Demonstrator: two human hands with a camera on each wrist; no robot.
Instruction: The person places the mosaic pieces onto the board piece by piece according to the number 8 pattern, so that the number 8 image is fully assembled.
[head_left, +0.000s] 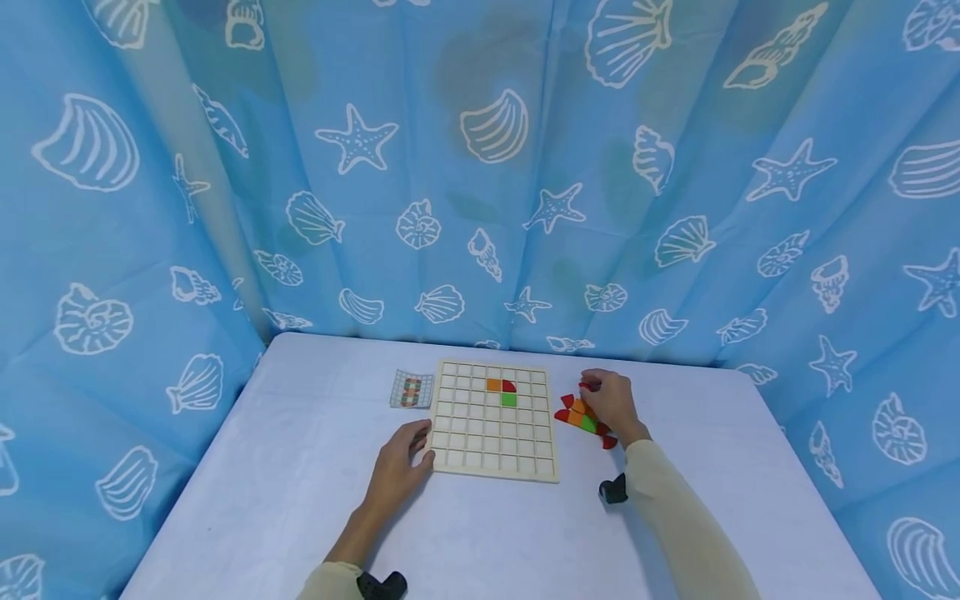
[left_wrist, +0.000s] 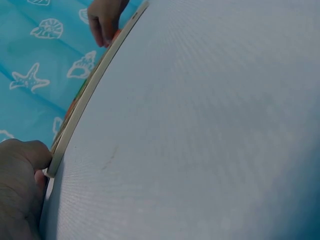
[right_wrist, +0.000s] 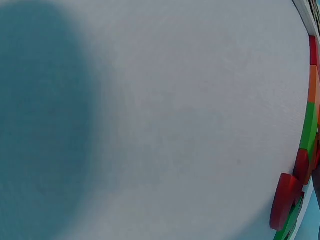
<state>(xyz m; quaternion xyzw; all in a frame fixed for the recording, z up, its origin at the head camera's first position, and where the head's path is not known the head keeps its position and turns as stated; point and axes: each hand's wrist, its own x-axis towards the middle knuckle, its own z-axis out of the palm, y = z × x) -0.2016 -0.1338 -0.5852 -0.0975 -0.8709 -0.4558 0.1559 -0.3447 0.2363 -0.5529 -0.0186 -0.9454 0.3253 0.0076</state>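
Note:
A pale wooden grid board (head_left: 491, 433) lies on the table, holding an orange square (head_left: 494, 385), a red rounded piece (head_left: 509, 387) and a green square (head_left: 509, 400). My left hand (head_left: 401, 467) holds the board's lower left edge, its thumb at the corner in the left wrist view. To the right of the board, my right hand (head_left: 611, 400) pinches a red piece (head_left: 587, 386) above a small pile of red, orange and green pieces (head_left: 577, 415). In the right wrist view only the pile's edge, with a red block (right_wrist: 286, 200), shows clearly.
A small printed pattern card (head_left: 411, 389) lies left of the board near its top corner. White cloth covers the table (head_left: 510, 533). Behind it hangs a blue curtain (head_left: 480, 183) with shell and starfish prints.

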